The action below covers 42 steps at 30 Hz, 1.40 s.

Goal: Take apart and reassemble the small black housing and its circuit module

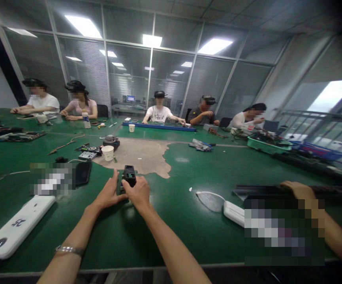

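A small black block with socket-like openings in its top (130, 173) stands upright over the green table in front of me. My right hand (139, 194) is closed around its near and right side, with the thumb across the front. My left hand (109, 192) is to the left of the block, its fingers stretched out and its thumb pointing under my right hand. A gap shows between the left fingers and the block. Whether the left thumb touches it, I cannot tell. The block's lower part is mostly hidden behind my right hand.
Beyond the hands are a paper cup (108, 153), a dark round part (111, 141) and small electronic parts (87, 155). White power banks lie left (18, 227) and right (233, 213). Another person's hand (299, 190) rests on a long black part at right. Several people sit opposite.
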Each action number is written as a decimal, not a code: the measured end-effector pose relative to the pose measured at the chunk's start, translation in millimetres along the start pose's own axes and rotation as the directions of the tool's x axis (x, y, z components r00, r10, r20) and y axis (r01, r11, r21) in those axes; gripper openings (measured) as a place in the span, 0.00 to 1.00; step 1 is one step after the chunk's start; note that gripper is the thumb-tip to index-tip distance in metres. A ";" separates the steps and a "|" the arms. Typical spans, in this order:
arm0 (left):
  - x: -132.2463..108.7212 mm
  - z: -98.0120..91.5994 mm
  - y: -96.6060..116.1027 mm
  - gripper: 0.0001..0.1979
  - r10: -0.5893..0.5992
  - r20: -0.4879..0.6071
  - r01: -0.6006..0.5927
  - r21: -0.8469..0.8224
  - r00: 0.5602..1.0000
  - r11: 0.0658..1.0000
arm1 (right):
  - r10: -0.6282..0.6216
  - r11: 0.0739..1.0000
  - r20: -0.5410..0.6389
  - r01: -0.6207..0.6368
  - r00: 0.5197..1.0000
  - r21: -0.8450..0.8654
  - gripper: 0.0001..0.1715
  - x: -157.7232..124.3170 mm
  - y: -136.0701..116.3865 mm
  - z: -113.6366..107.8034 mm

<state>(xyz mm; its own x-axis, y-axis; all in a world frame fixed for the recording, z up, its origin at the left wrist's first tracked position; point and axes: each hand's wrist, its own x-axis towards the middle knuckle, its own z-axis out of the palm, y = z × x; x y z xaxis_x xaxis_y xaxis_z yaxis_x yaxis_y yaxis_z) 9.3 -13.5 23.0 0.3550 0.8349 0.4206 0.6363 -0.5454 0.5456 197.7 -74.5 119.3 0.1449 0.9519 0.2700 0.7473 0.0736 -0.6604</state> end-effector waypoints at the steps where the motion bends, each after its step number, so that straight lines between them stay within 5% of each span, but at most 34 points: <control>1: 0.0 0.6 -1.1 0.69 0.005 -0.005 -0.005 -0.004 1.000 1.000 | 0.002 1.000 0.002 -0.002 1.000 -0.012 0.24 -0.1 -1.9 2.5; 13: -2.2 6.0 -9.5 0.67 0.044 -0.033 -0.045 -0.030 0.998 0.999 | 0.033 0.989 0.078 -0.022 0.996 -0.143 0.30 -0.8 -15.1 16.1; 24: -0.1 7.6 -10.8 0.65 0.030 -0.023 -0.030 -0.005 0.999 1.000 | 0.015 0.987 0.159 0.011 0.987 -0.160 0.30 -16.4 8.3 23.0; 37: -0.1 7.3 -8.9 0.61 0.050 -0.046 -0.052 -0.048 0.998 0.997 | 0.005 0.994 0.108 0.007 0.994 -0.111 0.28 -9.8 3.5 34.3; 42: 0.0 4.1 -6.8 0.69 0.048 -0.017 -0.049 -0.053 0.999 0.997 | 0.005 0.998 0.043 -0.002 0.999 -0.058 0.26 -3.1 -10.5 20.5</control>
<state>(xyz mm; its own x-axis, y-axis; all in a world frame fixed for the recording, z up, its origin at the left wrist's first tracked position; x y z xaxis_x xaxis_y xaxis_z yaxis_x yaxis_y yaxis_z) 7.9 -9.4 16.3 0.3739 0.8062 0.4586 0.5810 -0.5890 0.5617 176.1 -72.2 111.1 0.1206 0.9640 0.2369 0.7835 0.0541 -0.6191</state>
